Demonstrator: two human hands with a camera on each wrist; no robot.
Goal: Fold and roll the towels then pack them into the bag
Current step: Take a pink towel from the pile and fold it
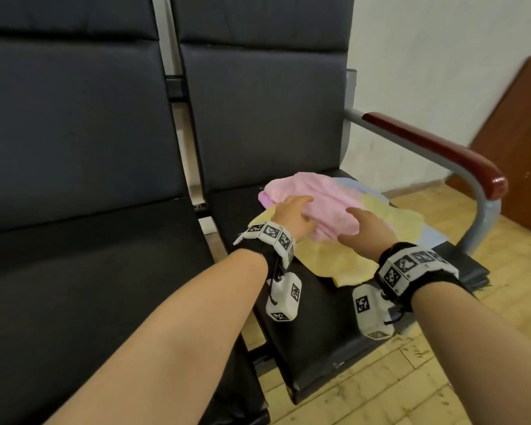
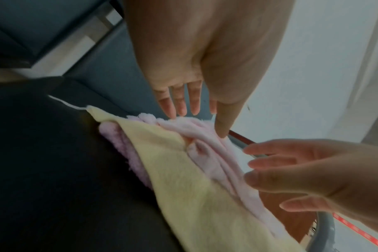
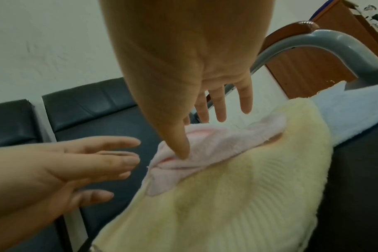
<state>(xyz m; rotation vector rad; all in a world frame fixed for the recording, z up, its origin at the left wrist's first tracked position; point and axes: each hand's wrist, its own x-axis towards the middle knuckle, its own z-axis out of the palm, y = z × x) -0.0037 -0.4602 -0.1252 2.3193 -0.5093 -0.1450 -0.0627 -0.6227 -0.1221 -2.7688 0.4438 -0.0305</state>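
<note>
A: Is a bag or any other container showing?

B: I cannot tell; none of the three views is showing one plainly. The towels are lying loose on the black chair seat point(image 1: 319, 302), the right-hand seat of a joined row.

A: How are the towels looking?

B: A pink towel point(image 1: 313, 197) is sitting crumpled and bunched on top, toward twelve o'clock on the seat. Under it a pale yellow towel point(image 1: 344, 256) is spreading flat toward six o'clock. A light blue towel point(image 1: 432, 237) is peeking out beneath both at three o'clock.

A: And the hands?

B: The left hand point(image 1: 292, 216) is resting on the pink towel at its nine o'clock side, fingers straight and slightly spread, fingertips touching the fabric. The right hand point(image 1: 368, 225) is hovering at the towel's four o'clock edge, fingers straight and spread, and its thumb is pressing into a pink fold in the right wrist view. Neither hand is gripping anything.

A: What else is around?

B: A grey metal armrest with a dark red wooden pad point(image 1: 436, 148) is curving along the seat's three o'clock side. A brown board point(image 1: 521, 142) is leaning on the white wall beyond it. A second black seat point(image 1: 89, 271) is sitting at nine o'clock. Tracking bands with black-and-white markers point(image 1: 270, 234) are circling both wrists.
</note>
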